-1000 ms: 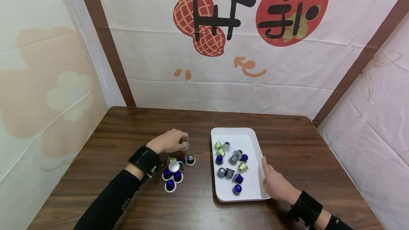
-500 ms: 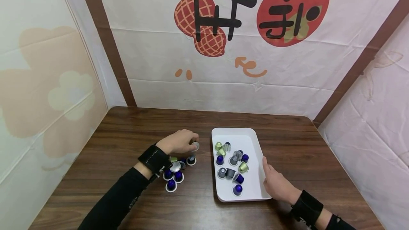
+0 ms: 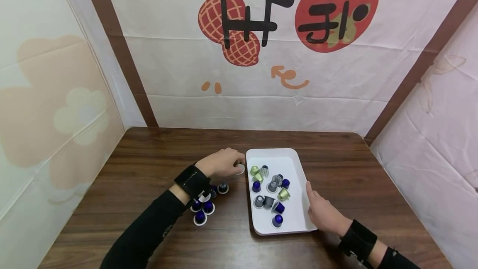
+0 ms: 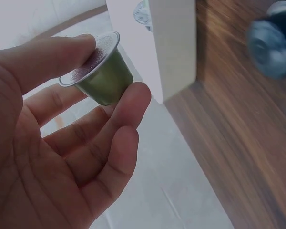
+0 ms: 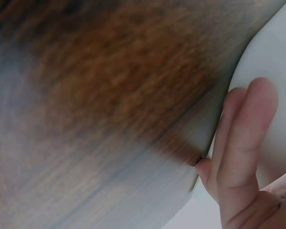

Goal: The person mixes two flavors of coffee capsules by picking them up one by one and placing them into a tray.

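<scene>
My left hand [image 3: 223,162] pinches a green coffee capsule [image 4: 105,76] between thumb and fingers, its silver foil lid under the thumb. In the head view that hand is just off the left rim of a white tray [image 3: 295,219]. Green, grey and blue capsules lie spread in the tray, among them a green capsule [image 3: 284,194] and a blue capsule [image 3: 277,220]. My right hand [image 3: 325,212] rests with straight fingers along the tray's right side wall; the right wrist view shows the fingers [image 5: 243,143] against the white wall.
Left of the tray, several loose capsules sit on the wooden table, including a blue capsule [image 3: 200,218] and a dark capsule [image 3: 223,188]. My left forearm partly covers that group. A printed cloth [image 3: 179,111] hangs behind the table's far edge.
My left hand has moved right with the green capsule, from above the loose group to the tray's left rim. The right hand and the tray stay in place.
</scene>
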{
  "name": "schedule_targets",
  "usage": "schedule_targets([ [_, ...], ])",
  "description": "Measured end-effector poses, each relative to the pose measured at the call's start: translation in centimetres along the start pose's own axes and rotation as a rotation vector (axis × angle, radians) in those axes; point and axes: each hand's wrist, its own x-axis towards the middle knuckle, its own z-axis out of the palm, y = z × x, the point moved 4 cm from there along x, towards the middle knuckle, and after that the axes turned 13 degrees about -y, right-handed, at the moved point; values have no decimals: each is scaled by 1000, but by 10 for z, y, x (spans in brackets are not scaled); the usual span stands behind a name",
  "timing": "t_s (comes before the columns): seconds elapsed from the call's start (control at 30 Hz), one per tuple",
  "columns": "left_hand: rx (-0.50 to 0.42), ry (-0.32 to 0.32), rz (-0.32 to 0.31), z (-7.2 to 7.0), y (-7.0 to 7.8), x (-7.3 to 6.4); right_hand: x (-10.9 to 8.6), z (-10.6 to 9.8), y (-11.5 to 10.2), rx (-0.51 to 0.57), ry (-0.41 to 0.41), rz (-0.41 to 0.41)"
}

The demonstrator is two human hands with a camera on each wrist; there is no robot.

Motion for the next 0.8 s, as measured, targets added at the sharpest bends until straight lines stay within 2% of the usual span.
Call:
schedule_targets([
  [0.17, 36, -5, 38, -2, 14, 10, 0, 0, 2, 21, -6, -10],
  [0.37, 60, -6, 75, 5, 24, 26, 1, 2, 5, 39, 0, -20],
  [0.8, 164, -64, 93, 16, 48, 47, 2, 2, 3, 49, 7, -17],
])
